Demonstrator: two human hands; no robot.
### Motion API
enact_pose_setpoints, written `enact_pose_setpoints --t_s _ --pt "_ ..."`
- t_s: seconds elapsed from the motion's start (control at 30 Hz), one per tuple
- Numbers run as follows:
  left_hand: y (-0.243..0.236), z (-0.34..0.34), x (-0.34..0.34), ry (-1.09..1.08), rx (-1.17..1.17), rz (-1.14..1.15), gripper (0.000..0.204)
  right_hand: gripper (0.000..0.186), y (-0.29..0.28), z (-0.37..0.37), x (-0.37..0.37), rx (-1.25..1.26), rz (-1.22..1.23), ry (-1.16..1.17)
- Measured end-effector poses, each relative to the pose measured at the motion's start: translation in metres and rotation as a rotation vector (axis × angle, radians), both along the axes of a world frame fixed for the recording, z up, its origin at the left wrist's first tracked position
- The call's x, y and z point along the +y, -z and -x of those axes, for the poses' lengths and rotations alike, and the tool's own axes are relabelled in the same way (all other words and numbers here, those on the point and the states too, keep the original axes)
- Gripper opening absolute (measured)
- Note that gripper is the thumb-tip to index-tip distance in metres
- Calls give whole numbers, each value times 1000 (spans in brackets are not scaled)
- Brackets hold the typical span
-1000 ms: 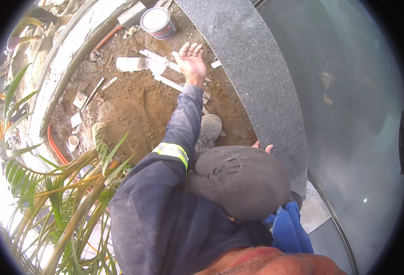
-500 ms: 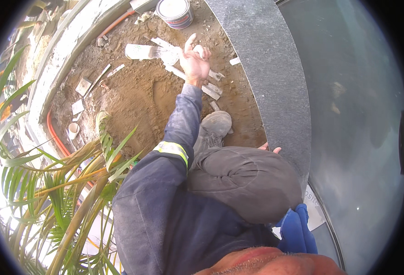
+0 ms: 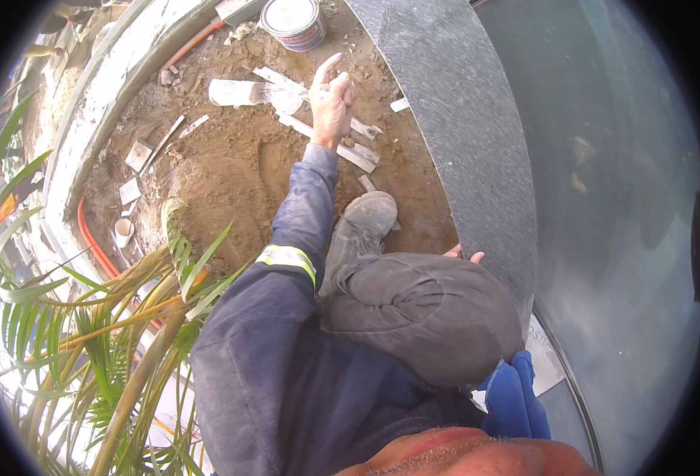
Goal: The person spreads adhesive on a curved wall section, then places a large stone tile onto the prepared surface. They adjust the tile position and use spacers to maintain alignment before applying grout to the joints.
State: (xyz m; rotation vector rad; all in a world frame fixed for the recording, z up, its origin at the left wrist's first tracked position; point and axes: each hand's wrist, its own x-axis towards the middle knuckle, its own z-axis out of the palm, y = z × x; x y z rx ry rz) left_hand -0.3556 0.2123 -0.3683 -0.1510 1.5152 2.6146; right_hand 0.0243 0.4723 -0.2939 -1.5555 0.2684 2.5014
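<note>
My left hand (image 3: 332, 101) is raised over the dirt, its index finger stretched out and the other fingers loosely curled; I see nothing held in it. Behind and beside it lie a clear plastic bottle with a white label (image 3: 235, 93) and several pale strips (image 3: 362, 161) on the soil. The fingertips of my right hand (image 3: 465, 254) show past my bent knee, spread apart at the inner edge of the grey stone slab (image 3: 477, 143). The rest of that hand is hidden by my leg, so I cannot tell how firmly it touches the slab.
A white-lidded tub (image 3: 293, 24) stands at the far end of the dirt bed (image 3: 223, 182). An orange pipe (image 3: 96, 238) follows the concrete curb (image 3: 72, 151) on the left. Palm fronds (image 3: 112, 333) crowd the near left. Dark, reflective water (image 3: 604, 198) lies beyond the slab.
My left hand has turned from palm-up to more side-on, the index finger pointing away. My right fingertips stay by the slab's edge. The view has shifted slightly.
</note>
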Motion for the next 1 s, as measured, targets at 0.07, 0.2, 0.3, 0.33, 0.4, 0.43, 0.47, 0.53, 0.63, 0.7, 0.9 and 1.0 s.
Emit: enact_pose_setpoints --t_s 0.07,0.2,0.3,0.33,0.4,0.43,0.47,0.53,0.63,0.7,0.9,1.0 --pt "4 -5 2 -17 -17 65 58 54 -1 4 -4 0 -66 88" --pt "9 -12 27 -136 -271 -297 54 69 -14 27 -25 43 -250 37" --pt "6 -6 63 -135 -298 -397 56 74 -20 60 -51 -9 -306 75" --pt "3 -5 74 -125 -300 -435 52 74 -19 74 -58 7 -305 72" --pt "-3 -2 90 -108 -338 -441 49 72 -16 100 -75 83 -300 15" --pt "-7 0 95 -93 -285 -467 48 71 -13 113 -82 144 -298 -45" --pt "-11 1 99 -87 -264 -461 47 70 -11 125 -88 242 -299 -110" --pt "-18 2 99 -61 -365 -421 47 62 -8 149 -95 287 -263 -204" --pt "-25 7 94 -98 -384 -441 45 58 -5 183 -99 259 -236 -172" --pt "-28 9 88 -79 -371 -335 43 55 -9 194 -99 373 -214 -231" --pt "-32 27 76 -140 -312 -127 32 54 -53 199 -96 364 -250 -662" --pt "-34 58 64 -165 -234 -61 29 46 -84 212 -66 391 -742 -985"
